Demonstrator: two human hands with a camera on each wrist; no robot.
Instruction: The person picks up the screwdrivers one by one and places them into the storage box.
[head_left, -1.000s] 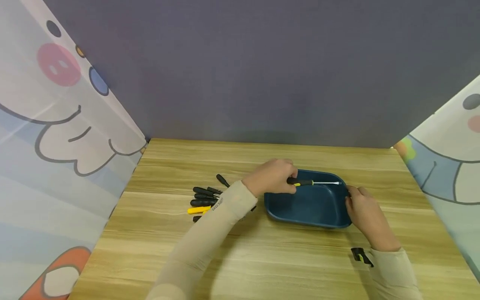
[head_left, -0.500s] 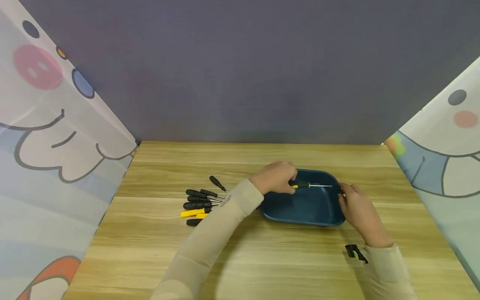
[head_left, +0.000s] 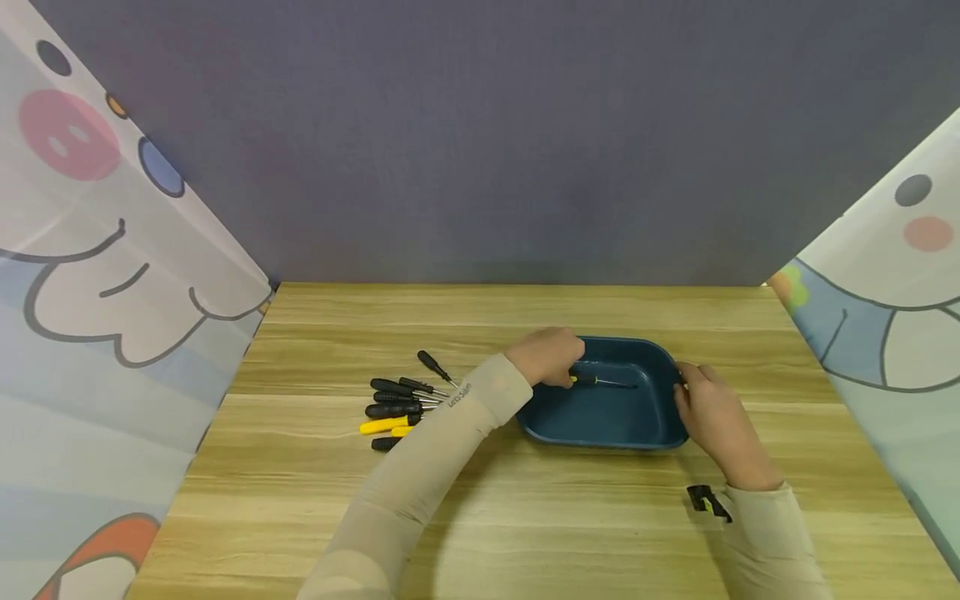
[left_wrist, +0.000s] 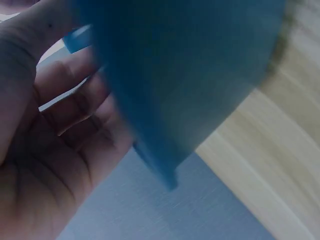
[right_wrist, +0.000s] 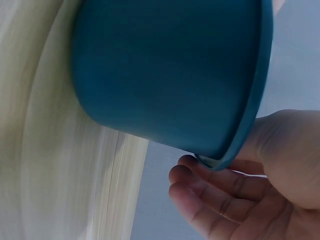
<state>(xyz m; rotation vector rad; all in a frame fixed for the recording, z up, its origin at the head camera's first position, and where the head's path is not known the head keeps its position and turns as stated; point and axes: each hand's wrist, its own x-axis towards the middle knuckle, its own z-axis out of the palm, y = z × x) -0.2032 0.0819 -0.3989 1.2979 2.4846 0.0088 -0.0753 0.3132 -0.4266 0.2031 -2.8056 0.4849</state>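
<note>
My left hand (head_left: pixel 546 357) reaches over the left end of a dark blue plastic bin (head_left: pixel 600 445) and holds a screwdriver (head_left: pixel 588 380). The black-and-yellow handle is mostly covered by the hand, and its thin shaft points right, low inside the bin. At the bin's right end, my right hand (head_left: pixel 718 421) grips the rim, thumb on one side and fingers on the other. In the right wrist view those fingers (right_wrist: pixel 215 200) curl below the bin's rim. The left wrist view shows the left fingers (left_wrist: pixel 75 100) behind the bin's wall; the screwdriver is hidden there.
Several screwdrivers (head_left: pixel 393 410) with black or yellow handles lie left of the bin, partly behind the left sleeve. A small black-and-green object (head_left: pixel 707 502) lies beside the right sleeve. A grey panel (head_left: pixel 525 167) stands behind the wooden table (head_left: pixel 525 312).
The left hand has lowered the screwdriver into the bin, and its tip now sits farther left, away from the right rim. My right hand keeps its hold on the bin. The head view has shifted slightly.
</note>
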